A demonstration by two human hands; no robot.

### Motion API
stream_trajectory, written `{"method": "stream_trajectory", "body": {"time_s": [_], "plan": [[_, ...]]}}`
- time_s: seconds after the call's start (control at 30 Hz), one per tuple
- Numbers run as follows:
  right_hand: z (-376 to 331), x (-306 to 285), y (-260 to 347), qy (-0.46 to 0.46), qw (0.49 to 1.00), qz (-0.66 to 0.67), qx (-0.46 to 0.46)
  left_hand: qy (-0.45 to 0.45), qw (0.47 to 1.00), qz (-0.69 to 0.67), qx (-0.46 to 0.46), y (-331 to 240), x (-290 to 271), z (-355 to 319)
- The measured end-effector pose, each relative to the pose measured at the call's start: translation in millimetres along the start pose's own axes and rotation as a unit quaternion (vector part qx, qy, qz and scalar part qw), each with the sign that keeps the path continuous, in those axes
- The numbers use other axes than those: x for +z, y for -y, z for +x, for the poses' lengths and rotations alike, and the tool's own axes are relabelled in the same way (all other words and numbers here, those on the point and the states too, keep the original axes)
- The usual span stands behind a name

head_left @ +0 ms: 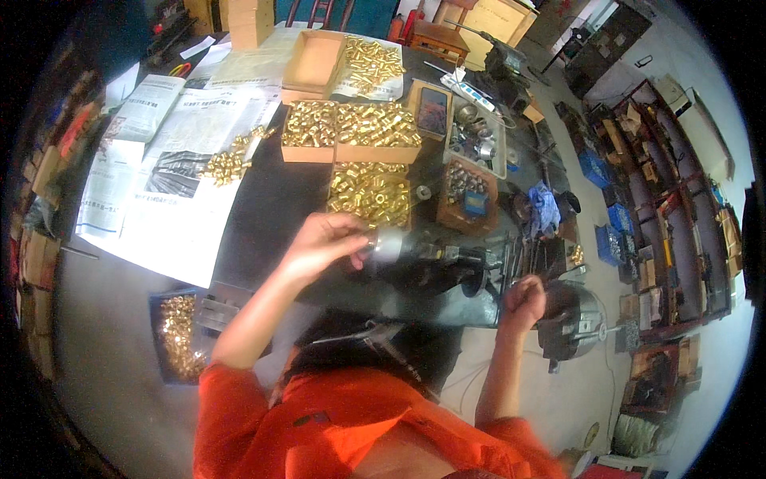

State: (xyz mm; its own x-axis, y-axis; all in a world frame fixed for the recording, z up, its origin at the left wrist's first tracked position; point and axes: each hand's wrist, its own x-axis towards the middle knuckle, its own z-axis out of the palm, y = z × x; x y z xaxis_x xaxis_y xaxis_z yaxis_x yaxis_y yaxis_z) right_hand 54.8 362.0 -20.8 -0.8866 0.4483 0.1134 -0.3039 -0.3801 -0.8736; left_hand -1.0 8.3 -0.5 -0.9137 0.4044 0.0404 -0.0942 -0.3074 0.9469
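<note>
My left hand [329,239] is closed in a pinch at the left end of a grey cylindrical chuck [388,244] on a dark bench machine [447,257]. Whatever lies between those fingertips is too small and blurred to name. My right hand [524,303] is curled into a fist at the bench's front edge, beside a dark motor-like housing [568,321]. What that fist holds, if anything, is hidden. Just beyond my left hand stands an open box of brass fittings [369,191]. Two more cardboard boxes of brass fittings [377,126] [309,126] sit behind it.
Newspaper sheets [191,168] cover the left of the table, with loose brass pieces [231,162] on them. At right are a phone [433,110], a tray of metal parts [476,136], a blue rag [542,209] and shelves [670,207]. A bin of brass parts [179,335] stands low left.
</note>
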Motion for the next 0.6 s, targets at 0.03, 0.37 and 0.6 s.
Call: {"method": "stream_trajectory", "body": {"time_s": [0.03, 0.37, 0.6], "plan": [[-1.0, -15.7, -14.7, 0.007, 0.999, 0.024, 0.024, 0.0, 1.0, -0.007, -0.007, -0.3, -0.3, -0.7], [112.9, 7.1, -66.4, 0.063, 0.975, -0.191, -0.097, -0.014, 0.999, 0.026, 0.027, -3.5, -6.4, 2.0], [14.3, 29.4, 11.8, 0.023, 0.993, -0.026, -0.11, -0.152, 0.949, 0.272, 0.048, 14.2, -49.0, 48.7]]}}
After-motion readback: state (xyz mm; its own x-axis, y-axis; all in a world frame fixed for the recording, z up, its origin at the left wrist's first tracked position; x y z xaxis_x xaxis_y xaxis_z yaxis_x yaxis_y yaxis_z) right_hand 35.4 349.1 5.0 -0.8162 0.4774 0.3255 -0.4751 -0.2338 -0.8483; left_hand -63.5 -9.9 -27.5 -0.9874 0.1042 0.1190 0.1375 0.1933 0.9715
